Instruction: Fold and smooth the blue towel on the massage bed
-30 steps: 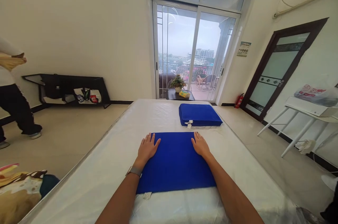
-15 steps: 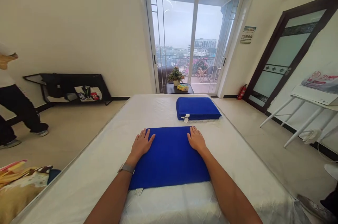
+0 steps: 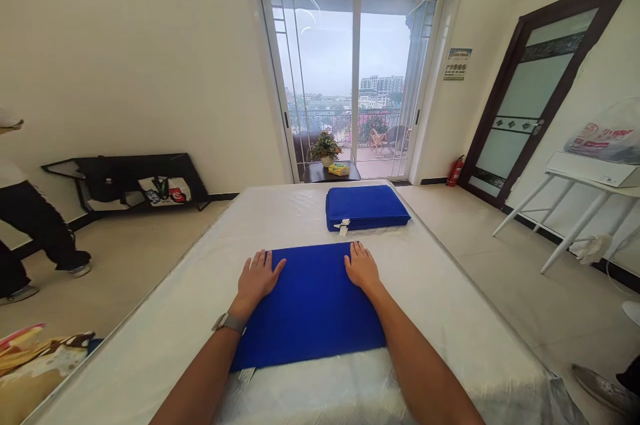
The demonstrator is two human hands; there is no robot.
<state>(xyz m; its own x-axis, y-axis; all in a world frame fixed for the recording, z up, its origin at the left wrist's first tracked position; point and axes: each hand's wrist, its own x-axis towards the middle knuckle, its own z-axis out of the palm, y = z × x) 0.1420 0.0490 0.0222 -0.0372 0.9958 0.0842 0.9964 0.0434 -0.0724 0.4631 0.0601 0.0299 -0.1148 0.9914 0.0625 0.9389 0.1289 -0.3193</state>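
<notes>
A flat blue piece of folded fabric (image 3: 310,311) lies on a mattress (image 3: 440,318) with a whitish plastic-like cover. My left hand (image 3: 257,281) rests on its far left corner, fingers stretched out and thumb spread; a watch is on that wrist. On the far right corner lies my right hand (image 3: 362,266), palm down with the fingers extended. A white tag (image 3: 247,375) sticks out from under the near left edge. Beyond my hands, a stack of similar blue fabric pieces (image 3: 367,205) sits near the far end, with a white tag at its front.
At the far end stands a small dark table (image 3: 320,175) with a potted plant (image 3: 326,146). Patterned bedding (image 3: 45,368) lies at the lower left. A person (image 3: 35,225) stands on the left. A white stand (image 3: 590,178) bears a plastic bag on the right.
The camera view has shifted slightly, so the scene sits a little further left. My hands keep their places on the fabric's far corners, and the fabric still lies flat.
</notes>
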